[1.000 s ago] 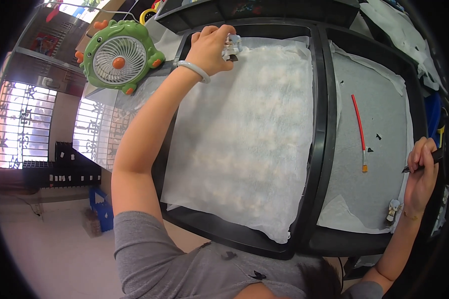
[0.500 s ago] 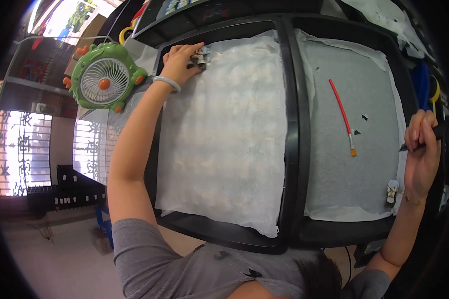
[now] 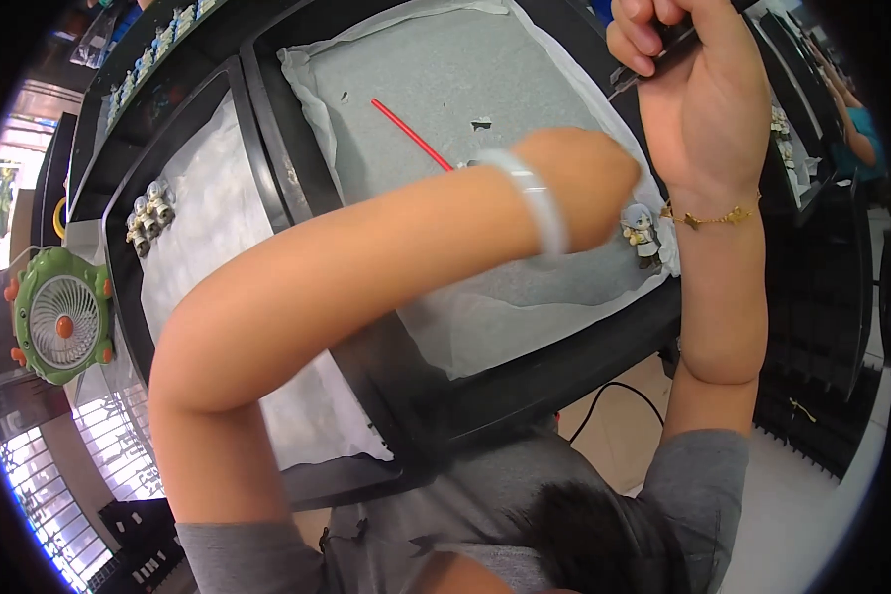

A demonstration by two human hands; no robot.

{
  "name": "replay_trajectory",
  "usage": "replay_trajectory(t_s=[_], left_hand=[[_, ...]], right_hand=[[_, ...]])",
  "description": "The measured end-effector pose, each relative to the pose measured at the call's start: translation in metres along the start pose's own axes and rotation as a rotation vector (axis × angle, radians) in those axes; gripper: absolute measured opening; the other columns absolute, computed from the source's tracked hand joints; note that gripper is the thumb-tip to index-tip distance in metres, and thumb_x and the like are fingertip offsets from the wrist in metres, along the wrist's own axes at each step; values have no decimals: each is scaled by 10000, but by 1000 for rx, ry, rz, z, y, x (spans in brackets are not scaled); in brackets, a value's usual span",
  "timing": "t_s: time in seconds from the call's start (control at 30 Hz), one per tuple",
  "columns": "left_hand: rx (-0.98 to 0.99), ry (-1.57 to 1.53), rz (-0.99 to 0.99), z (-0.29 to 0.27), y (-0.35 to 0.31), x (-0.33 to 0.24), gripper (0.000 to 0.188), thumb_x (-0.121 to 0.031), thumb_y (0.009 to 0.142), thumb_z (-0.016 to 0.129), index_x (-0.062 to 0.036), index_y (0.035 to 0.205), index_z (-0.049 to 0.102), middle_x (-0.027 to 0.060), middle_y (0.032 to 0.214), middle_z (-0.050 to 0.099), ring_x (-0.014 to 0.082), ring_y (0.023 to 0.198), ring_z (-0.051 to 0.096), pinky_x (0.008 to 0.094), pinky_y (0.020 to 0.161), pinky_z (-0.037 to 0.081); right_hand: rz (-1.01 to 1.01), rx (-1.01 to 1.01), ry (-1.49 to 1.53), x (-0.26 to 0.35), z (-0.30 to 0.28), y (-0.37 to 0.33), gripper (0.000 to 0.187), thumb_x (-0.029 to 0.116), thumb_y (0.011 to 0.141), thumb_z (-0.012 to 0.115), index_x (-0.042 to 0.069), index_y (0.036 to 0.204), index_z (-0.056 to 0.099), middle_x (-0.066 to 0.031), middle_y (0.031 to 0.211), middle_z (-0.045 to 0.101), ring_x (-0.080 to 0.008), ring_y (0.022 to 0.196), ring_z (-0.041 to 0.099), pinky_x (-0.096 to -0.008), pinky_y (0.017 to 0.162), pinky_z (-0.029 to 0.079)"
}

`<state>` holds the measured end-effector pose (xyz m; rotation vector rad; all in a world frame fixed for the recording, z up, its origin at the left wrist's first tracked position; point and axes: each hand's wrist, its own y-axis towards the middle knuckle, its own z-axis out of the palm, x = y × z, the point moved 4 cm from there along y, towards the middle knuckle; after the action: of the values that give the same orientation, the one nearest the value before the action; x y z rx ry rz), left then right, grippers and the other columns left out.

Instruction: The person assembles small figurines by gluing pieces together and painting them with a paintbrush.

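Note:
My left arm reaches across both trays, and my left hand (image 3: 579, 188) is over the right tray, beside a small pale-haired figurine (image 3: 642, 236) in a light outfit. That hand is blurred and its fingers are hidden behind its back, so its grip does not show. Raised at the right tray's far right edge, my right hand (image 3: 703, 94) has its fingers curled around a slim dark tool with a thin tip (image 3: 621, 81). Several similar figurines (image 3: 150, 220) sit close together in the left tray's far left corner.
Black trays (image 3: 287, 163) lined with white paper stand side by side. A red-handled brush (image 3: 411, 134), partly behind my left arm, and a black scrap (image 3: 481, 124) lie in the right one. A green fan (image 3: 64, 322) stands at left; more figurines (image 3: 158, 45) fill a far tray.
My left hand has left the figurines in the left tray's far corner and swung right to the right tray. The view has turned right. My right hand still grips the dark tool.

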<state>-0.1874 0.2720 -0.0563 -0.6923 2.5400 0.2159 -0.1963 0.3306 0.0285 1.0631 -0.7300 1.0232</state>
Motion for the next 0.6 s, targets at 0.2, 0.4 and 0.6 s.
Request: replay_trajectory(t_s=[0.2,0.4,0.6], left_hand=[[280,-73,-177,75,77,-14,214,-230,717,639,-88,872,680,119,919,656,279,859,630,365,733,495],[222,-350,-277,-6,-10,16,359,-272,772,631,-60,1051,557,134,991,599,238,829,605,330,729,483],[-101,-1288,-458,-77,-153,37,451,-161,852,500,-71,1263,337,177,1159,497,213,807,586,264,698,480]], right_hand=[[19,5,-32,1,1,-3,260,156,847,506,96,613,410,-32,590,452,-62,486,361,-188,449,300],[52,-75,-25,7,2,-5,264,164,847,505,96,611,407,-38,593,453,-64,487,358,-188,455,294],[-2,302,-101,-12,0,-5,263,144,899,423,97,666,310,-12,674,372,-61,573,290,-191,528,253]])
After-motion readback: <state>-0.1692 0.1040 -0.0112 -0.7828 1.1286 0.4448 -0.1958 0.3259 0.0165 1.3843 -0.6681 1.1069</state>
